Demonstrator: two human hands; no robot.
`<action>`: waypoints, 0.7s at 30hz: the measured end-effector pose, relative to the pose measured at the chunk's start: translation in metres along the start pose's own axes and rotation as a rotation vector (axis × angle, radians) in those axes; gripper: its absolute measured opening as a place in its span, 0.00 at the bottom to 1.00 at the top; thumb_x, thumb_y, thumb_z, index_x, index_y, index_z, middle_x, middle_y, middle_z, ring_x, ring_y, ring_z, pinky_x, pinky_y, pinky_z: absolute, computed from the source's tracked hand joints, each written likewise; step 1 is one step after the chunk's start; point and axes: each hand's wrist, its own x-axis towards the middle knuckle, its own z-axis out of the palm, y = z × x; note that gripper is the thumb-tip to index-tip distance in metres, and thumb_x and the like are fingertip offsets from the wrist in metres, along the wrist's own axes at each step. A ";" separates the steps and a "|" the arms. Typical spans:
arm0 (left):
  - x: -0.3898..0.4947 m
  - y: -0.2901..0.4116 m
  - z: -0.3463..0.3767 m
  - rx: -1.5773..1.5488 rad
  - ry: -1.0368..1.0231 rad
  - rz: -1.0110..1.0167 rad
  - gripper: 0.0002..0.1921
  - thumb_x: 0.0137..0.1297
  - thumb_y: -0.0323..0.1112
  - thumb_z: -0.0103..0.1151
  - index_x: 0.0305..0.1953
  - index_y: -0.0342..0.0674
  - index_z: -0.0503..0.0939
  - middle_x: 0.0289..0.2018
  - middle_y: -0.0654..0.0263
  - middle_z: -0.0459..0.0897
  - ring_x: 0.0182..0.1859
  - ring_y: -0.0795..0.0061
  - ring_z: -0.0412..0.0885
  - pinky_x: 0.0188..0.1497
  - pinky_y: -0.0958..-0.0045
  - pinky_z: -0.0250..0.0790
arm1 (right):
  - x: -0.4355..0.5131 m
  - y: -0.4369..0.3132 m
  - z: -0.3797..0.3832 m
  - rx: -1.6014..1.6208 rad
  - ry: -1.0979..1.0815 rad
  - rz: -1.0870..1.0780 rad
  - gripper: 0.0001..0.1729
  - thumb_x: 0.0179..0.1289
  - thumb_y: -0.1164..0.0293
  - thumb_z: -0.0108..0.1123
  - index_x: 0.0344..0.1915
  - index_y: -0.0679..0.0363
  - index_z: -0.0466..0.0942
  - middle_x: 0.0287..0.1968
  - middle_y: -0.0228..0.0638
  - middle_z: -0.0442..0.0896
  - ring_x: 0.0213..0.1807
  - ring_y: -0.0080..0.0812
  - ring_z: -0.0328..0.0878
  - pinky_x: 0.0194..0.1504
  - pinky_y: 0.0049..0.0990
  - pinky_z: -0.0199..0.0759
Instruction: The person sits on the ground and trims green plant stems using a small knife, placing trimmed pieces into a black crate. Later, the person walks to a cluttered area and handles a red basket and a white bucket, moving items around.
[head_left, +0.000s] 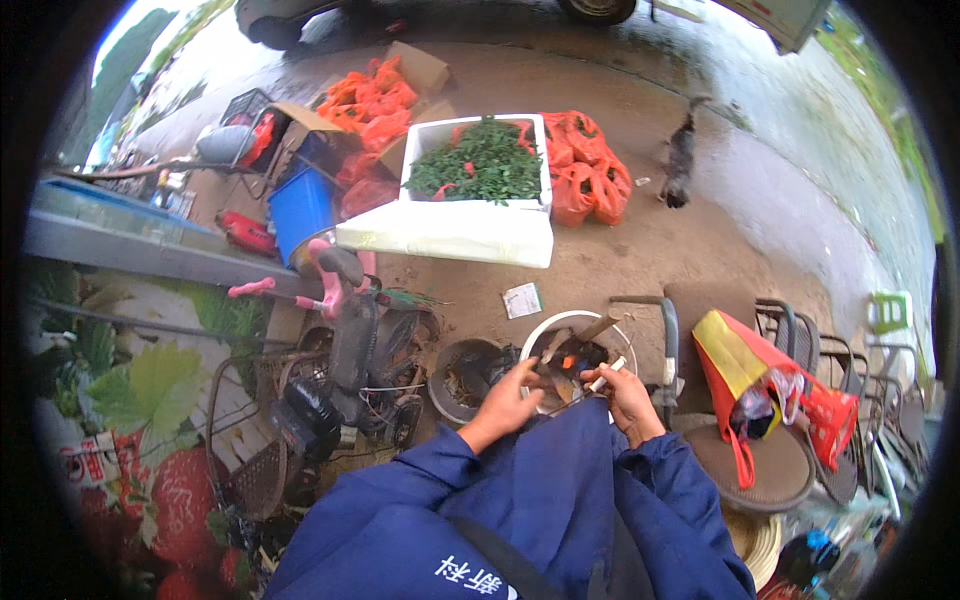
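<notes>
A round white-rimmed container (534, 335) stands close in front of my body, with pieces of wood (598, 328) and glowing embers (568, 362) inside. Over its left edge, my left hand (504, 401) is held with the fingers apart and nothing seen in them. At the container's right side, my right hand (626, 397) grips a small, pale, stick-like object (609, 373); its exact kind cannot be told. Both hands are bare, in dark blue sleeves.
A white foam box (546, 161) of leafy greens and red plastic bags (592, 180) lie ahead. Left are a pink-handled scooter (330, 281) and dark bucket (442, 382). Chairs (757, 469), one bearing a red bag (731, 367), stand right. A cat (681, 161) is farther off.
</notes>
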 end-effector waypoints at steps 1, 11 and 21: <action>0.009 -0.021 -0.005 -0.133 0.066 -0.091 0.29 0.65 0.35 0.57 0.65 0.30 0.64 0.44 0.55 0.83 0.47 0.63 0.83 0.50 0.67 0.73 | 0.016 -0.012 -0.002 -0.040 0.028 0.066 0.13 0.72 0.65 0.52 0.41 0.64 0.79 0.38 0.40 0.86 0.35 0.30 0.80 0.42 0.29 0.76; -0.083 -0.097 0.002 -0.438 0.526 -0.992 0.24 0.67 0.36 0.54 0.61 0.31 0.68 0.34 0.61 0.82 0.33 0.74 0.79 0.33 0.72 0.73 | 0.150 -0.157 -0.055 0.339 -0.113 0.134 0.11 0.67 0.64 0.58 0.42 0.57 0.72 0.34 0.33 0.82 0.34 0.31 0.77 0.36 0.31 0.69; 0.025 -0.096 0.036 -0.607 0.609 -0.688 0.19 0.68 0.39 0.57 0.54 0.34 0.75 0.39 0.61 0.85 0.38 0.74 0.81 0.40 0.74 0.74 | 0.257 -0.261 -0.195 0.276 0.285 0.088 0.10 0.63 0.58 0.59 0.30 0.47 0.71 0.24 0.19 0.73 0.25 0.22 0.71 0.27 0.22 0.65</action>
